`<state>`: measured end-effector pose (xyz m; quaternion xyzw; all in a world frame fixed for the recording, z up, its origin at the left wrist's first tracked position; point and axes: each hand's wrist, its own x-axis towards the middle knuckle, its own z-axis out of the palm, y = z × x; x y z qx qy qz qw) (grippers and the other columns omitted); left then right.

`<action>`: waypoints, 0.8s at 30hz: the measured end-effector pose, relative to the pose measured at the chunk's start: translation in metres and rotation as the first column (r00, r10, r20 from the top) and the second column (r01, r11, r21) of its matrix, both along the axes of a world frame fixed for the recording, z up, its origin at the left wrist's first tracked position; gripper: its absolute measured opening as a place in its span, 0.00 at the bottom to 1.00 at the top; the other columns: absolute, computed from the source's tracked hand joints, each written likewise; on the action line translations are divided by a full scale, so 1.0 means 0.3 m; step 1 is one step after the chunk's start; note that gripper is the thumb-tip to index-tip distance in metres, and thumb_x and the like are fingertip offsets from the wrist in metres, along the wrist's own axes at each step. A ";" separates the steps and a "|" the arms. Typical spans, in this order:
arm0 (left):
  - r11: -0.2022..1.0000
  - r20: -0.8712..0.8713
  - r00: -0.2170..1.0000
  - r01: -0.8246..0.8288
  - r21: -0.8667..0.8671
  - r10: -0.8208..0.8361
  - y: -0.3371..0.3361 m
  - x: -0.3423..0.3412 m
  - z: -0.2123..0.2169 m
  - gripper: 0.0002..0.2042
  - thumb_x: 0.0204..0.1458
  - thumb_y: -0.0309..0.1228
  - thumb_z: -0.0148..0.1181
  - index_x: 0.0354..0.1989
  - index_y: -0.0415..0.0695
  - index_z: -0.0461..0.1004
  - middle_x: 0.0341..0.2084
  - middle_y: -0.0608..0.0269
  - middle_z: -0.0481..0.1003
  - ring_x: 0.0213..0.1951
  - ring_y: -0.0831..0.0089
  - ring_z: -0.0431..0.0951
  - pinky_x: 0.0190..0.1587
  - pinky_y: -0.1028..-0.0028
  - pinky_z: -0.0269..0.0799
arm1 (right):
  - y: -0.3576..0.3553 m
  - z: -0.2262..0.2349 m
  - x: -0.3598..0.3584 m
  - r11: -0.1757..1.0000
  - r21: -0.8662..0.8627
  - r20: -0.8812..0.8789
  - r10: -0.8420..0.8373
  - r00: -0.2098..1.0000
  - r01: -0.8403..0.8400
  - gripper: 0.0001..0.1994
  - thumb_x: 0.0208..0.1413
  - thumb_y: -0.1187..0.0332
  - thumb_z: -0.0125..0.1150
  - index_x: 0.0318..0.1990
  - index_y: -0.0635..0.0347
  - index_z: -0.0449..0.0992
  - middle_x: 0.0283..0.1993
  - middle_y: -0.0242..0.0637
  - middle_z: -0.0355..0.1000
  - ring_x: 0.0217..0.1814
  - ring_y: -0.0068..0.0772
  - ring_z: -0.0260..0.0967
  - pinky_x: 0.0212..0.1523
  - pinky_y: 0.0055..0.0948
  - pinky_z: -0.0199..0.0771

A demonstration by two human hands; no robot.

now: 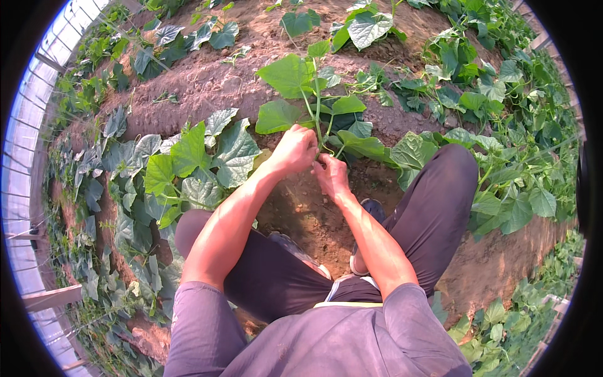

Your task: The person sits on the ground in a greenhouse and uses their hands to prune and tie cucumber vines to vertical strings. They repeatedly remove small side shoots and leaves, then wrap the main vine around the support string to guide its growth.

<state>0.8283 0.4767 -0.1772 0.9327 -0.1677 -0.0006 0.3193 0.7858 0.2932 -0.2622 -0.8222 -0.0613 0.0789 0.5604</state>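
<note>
A young cucumber-like vine with broad, light green leaves (289,76) stands upright in front of me. Its pale green stem (318,107) runs down between my hands. My left hand (298,149) is closed, with thumb and fingers pinched against the lower stem from the left. Just below and to the right, my right hand (331,175) is also closed, its fingertips pressed together at the stem's base. The two hands almost touch. What lies between the fingertips is mostly hidden, and a thin tie there cannot be made out.
Bare soil (289,207) lies between my bent knees and my shoes (373,210). Leafy vines (235,154) crowd my left side, and more vines (509,157) spread at the right. A raised soil ridge (182,94) crosses behind the plant. A translucent framed wall (22,151) curves along the far left.
</note>
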 end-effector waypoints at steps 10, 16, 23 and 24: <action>0.866 -0.610 0.792 -0.286 -0.411 -0.028 0.027 -0.047 -0.287 0.14 0.57 0.23 0.70 0.52 0.38 0.84 0.37 0.62 0.86 0.37 0.76 0.83 0.43 0.71 0.79 | 0.005 0.029 0.034 0.989 0.108 -0.084 -0.091 0.992 0.100 0.08 0.64 0.71 0.67 0.47 0.66 0.84 0.37 0.36 0.82 0.31 0.24 0.81 0.35 0.29 0.81; 0.744 -0.556 0.790 -0.530 -0.407 0.259 0.001 -0.028 -0.307 0.06 0.63 0.26 0.68 0.43 0.37 0.85 0.32 0.64 0.85 0.33 0.79 0.82 0.38 0.73 0.78 | -0.002 0.008 0.046 0.992 -0.090 0.152 -0.077 0.985 0.092 0.07 0.63 0.70 0.69 0.42 0.66 0.83 0.32 0.37 0.81 0.30 0.27 0.82 0.34 0.31 0.81; 0.850 -0.582 0.622 -0.426 0.310 0.524 0.132 -0.002 -0.261 0.11 0.56 0.31 0.67 0.42 0.37 0.87 0.40 0.45 0.88 0.44 0.57 0.90 0.49 0.59 0.86 | 0.024 -0.001 0.054 0.999 -0.030 0.111 -0.022 0.994 0.026 0.08 0.62 0.70 0.70 0.40 0.67 0.81 0.33 0.39 0.81 0.30 0.30 0.83 0.34 0.30 0.82; 0.842 -0.491 0.726 -0.228 0.489 0.482 -0.003 -0.008 -0.118 0.12 0.55 0.30 0.67 0.42 0.37 0.87 0.41 0.43 0.87 0.46 0.54 0.90 0.49 0.58 0.86 | -0.035 -0.026 0.049 0.998 -0.032 0.038 -0.055 0.998 0.057 0.07 0.62 0.70 0.70 0.40 0.67 0.81 0.35 0.39 0.81 0.30 0.29 0.83 0.34 0.29 0.82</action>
